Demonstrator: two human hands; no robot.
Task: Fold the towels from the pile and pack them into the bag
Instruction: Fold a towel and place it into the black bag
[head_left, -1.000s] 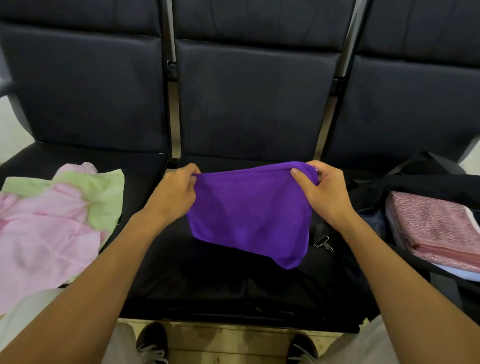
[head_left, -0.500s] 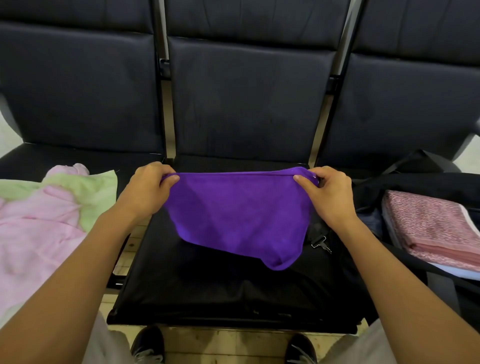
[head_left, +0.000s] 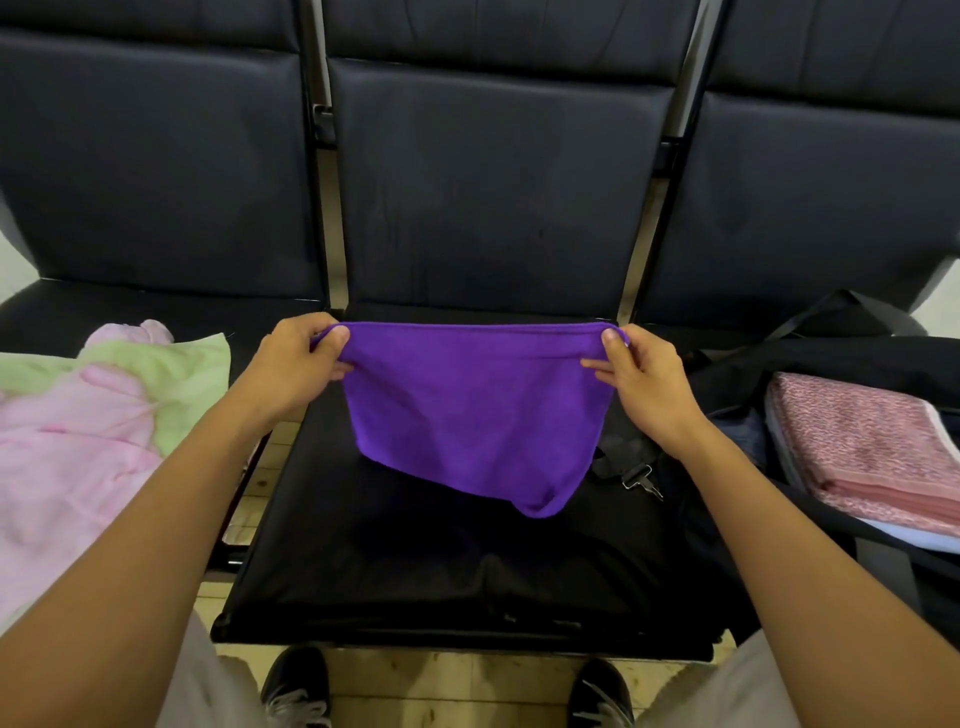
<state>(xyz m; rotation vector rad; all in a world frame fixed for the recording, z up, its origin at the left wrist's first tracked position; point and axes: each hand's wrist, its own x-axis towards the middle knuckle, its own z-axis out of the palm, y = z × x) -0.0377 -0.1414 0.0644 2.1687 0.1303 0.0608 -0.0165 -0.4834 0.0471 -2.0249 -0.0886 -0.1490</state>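
The left hand (head_left: 291, 364) and right hand (head_left: 644, 384) each pinch a top corner of the purple towel (head_left: 467, 415), stretched above the seat (head_left: 415, 571).

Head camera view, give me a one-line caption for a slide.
Both hands stretch a purple towel above the seat.

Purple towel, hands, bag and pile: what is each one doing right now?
purple towel: held up by its top corners, hanging over the middle seat
left hand: pinches the towel's left corner
right hand: pinches the right corner
black bag: open, folded pink towel on top inside
pink and green pile: unfolded, crumpled
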